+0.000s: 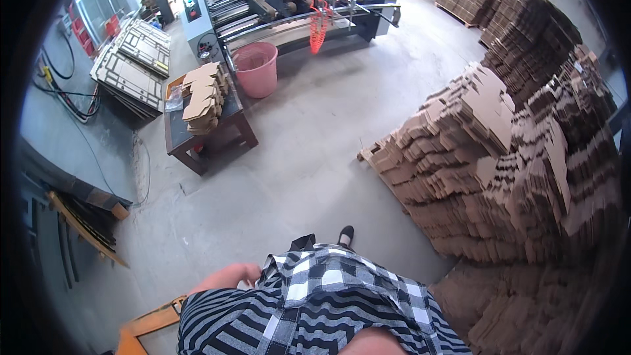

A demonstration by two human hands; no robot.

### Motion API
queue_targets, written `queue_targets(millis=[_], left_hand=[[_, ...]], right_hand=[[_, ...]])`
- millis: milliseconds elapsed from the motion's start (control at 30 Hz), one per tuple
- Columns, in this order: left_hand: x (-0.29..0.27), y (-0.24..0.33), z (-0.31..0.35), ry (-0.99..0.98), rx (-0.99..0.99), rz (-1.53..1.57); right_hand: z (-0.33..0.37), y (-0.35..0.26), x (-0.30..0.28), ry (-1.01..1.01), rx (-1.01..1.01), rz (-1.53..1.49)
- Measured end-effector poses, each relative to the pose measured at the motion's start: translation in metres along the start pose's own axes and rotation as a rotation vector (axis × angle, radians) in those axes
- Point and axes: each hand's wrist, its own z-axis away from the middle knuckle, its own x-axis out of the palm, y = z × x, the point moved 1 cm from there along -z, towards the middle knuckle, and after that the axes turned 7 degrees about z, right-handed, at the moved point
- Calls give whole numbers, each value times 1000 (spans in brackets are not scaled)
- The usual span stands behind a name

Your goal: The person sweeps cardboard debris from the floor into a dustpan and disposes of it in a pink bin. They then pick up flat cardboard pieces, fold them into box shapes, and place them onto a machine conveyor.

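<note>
My left hand [248, 275] hangs low beside the black-and-white checked apron [328, 273], close to its left edge. Its fingers are blurred and partly turned away, so their closing does not show; no object is visible in it. My right hand is out of sight. The nearest things on the right are tall stacks of flat brown cardboard blanks [427, 184], apart from my body. Ahead to the left, more cut cardboard blanks [205, 95] lie piled on a low dark table [236, 121].
A pink bin [256, 72] stands between the table and a large machine [282, 6] with a coiled red hose [318, 29]. Patterned boards [131, 69] lean at the left wall. An orange metal frame [141, 325] is at lower left. Grey floor [296, 144] runs between.
</note>
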Motion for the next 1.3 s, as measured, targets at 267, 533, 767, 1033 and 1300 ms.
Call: queue_targets(millis=[267, 533, 767, 1033, 1300], left_hand=[[-48, 55, 2, 81, 38, 334], [-158, 267, -51, 506, 452, 397], [-260, 287, -60, 634, 381, 414], [-321, 222, -107, 273, -14, 166], [-557, 352, -128, 859, 126, 16]], right_hand=[[-138, -150, -58, -106, -181, 84], [-267, -300, -137, -168, -266, 292], [-333, -406, -165, -190, -364, 296], [-393, -506, -187, -220, -409, 409], [-471, -638, -211, -227, -414, 608]])
